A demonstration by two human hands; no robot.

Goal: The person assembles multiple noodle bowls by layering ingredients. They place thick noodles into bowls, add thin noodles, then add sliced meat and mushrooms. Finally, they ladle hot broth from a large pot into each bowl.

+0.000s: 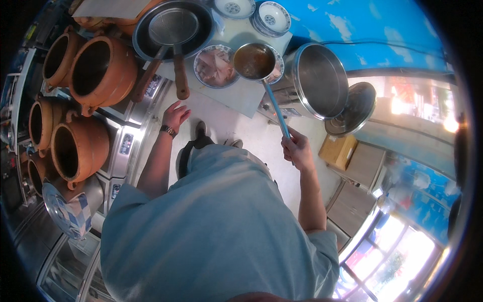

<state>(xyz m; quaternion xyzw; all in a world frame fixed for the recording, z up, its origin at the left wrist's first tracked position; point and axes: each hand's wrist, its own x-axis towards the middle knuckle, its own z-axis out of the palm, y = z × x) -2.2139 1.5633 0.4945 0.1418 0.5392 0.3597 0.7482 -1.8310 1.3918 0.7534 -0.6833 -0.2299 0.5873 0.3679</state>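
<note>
My right hand (298, 150) is closed around the blue handle of a ladle (255, 61), whose round bowl holds brown liquid. The ladle hangs above the white table, partly covering a patterned bowl (277, 70) with pale pieces in it. To the left of that one sits another patterned bowl (215, 66) filled with pale pink slices that look like meat. My left hand (175, 117), with a watch at the wrist, is empty with its fingers apart. It is just below the wooden handle of a pan (142, 35), in which a mesh strainer (173, 27) rests.
Right of the ladle stands a tall metal pot (322, 80), uncovered, with its lid (353, 109) leaning beside it. Stacked bowls (271, 19) are at the table's back. Several clay pots (103, 70) line the left counter. A wooden box (338, 151) is at the right.
</note>
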